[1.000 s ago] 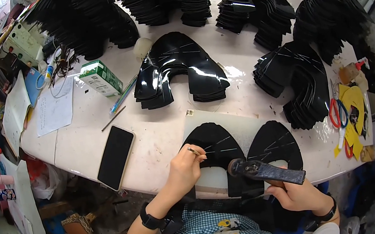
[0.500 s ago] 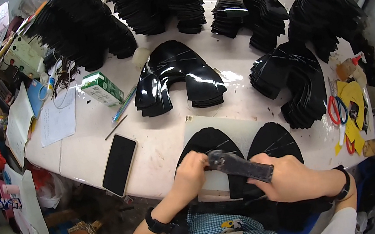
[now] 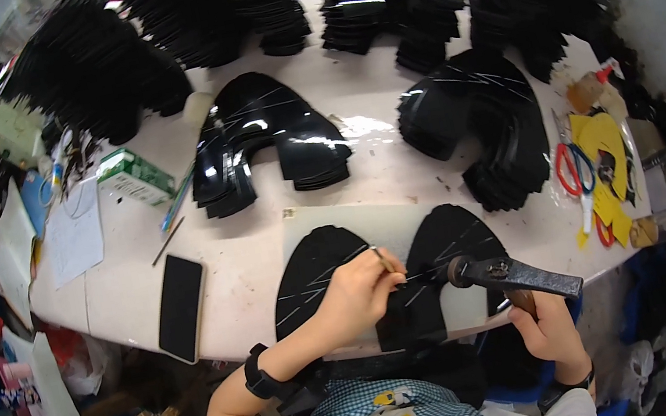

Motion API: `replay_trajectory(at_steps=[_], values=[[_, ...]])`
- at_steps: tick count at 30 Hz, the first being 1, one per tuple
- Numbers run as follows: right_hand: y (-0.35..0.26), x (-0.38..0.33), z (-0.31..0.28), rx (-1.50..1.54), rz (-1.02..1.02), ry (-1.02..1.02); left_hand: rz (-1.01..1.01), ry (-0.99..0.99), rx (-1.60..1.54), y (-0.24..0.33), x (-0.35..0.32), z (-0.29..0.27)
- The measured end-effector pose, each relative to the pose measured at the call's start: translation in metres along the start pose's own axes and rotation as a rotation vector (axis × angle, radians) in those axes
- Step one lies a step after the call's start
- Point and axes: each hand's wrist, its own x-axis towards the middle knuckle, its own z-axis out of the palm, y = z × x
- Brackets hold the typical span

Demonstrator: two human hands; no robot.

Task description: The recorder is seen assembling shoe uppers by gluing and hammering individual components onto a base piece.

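My left hand (image 3: 363,293) is closed in a pinch on a short thin tool, mostly hidden by the fingers, over the inner side of a left black arch-shaped piece (image 3: 313,269). In my right hand (image 3: 551,330) is a hammer (image 3: 523,274), gripped by its wooden handle; its black metal head is raised to the right of my left hand. A second black arch-shaped piece (image 3: 450,232) lies beside the first, pale lines crossing both. Beneath them is a pale board (image 3: 384,218) at the table's near edge.
Glossy black stacks stand beyond the board, a middle one (image 3: 258,110) and a right one (image 3: 492,100). Taller stacks (image 3: 94,63) line the back. To the left lie a phone (image 3: 181,308) and a green-and-white box (image 3: 135,177); to the right, scissors (image 3: 576,170) and yellow scraps (image 3: 602,143).
The hammer has swung right and lower, away from my left hand. My left hand has moved right, down over the left black piece. The whole view has shifted slightly.
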Motion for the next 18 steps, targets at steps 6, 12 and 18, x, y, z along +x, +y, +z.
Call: replay_trajectory(at_steps=[6,12,18], values=[[0.029,-0.023,0.001,0.066,0.032,0.186,0.055,0.0,-0.04,-0.022,0.031,0.041],[0.034,-0.024,-0.006,-0.001,0.0,0.135,0.03,-0.011,-0.069,-0.026,0.032,0.045],[0.026,-0.023,-0.009,0.109,0.082,0.075,0.012,-0.018,-0.031,-0.025,0.032,0.047]])
